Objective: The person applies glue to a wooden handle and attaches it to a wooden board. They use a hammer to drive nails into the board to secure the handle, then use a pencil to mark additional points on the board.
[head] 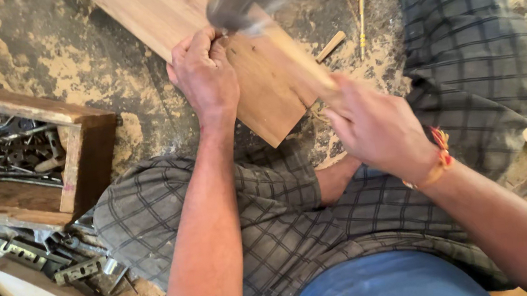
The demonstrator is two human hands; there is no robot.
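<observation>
Board [196, 17] lies on the sawdusty floor ahead of crossed legs. Left hand [205, 75] curls closed on its near edge, pinning something I can't make out. Right hand [377, 128] fists around the hammer [263, 26], head blurred above the left fingers.

Both arms reach forward from the bottom edge, bare to above the elbow, running over crossed legs. The left hand [204, 75] is out ahead, back of the hand up, fingers curled under into a tight pinching grip, wrist straight with the forearm behind it. The right hand [377, 128] sits closer in, fingers wrapped in a full fist, knuckles facing left, its edges a little blurred. A red and orange thread band circles the right wrist. The elbows are spread, the forearms angling inward.
</observation>
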